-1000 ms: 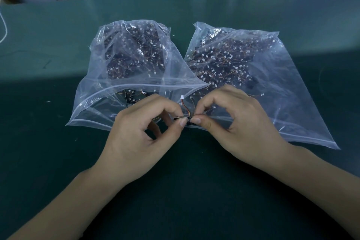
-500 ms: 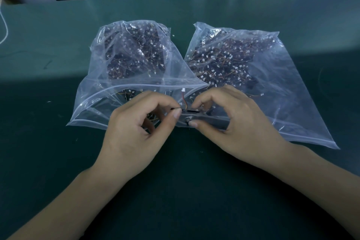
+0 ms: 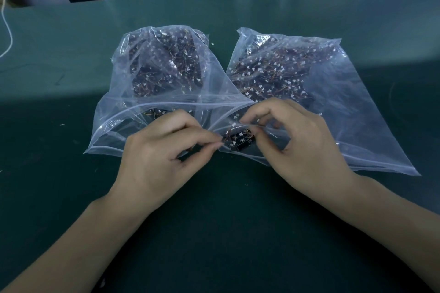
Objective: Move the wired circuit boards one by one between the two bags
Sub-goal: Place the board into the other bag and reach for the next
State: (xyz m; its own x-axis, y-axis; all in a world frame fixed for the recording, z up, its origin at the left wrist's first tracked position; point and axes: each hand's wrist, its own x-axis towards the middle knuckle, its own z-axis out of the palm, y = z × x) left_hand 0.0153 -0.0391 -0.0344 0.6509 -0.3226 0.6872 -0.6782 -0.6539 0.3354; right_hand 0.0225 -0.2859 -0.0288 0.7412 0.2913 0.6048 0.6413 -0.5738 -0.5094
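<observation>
Since a moment ago, shifted right and into the mouth of the right bag [image 3: 345, 107]: the small wired circuit board [image 3: 239, 141]. Beside that bag on the green table [image 3: 71, 54] (mouths overlapping), the left bag [image 3: 152, 74]. At the board's left edge, left hand [image 3: 162, 159], fingertips pinched, seemingly on it. At its right, right hand [image 3: 300, 145], thumb and forefinger pinching.

Two clear zip bags lie on the green tabletop [image 3: 71, 185]: the left bag [image 3: 123, 116] and the right bag [image 3: 357, 114]. Each holds wired circuit boards too many and too tangled to count. One wired board [image 3: 239, 141] sits apart between two hands, the left hand [image 3: 162, 157] and right hand [image 3: 300, 145].
</observation>
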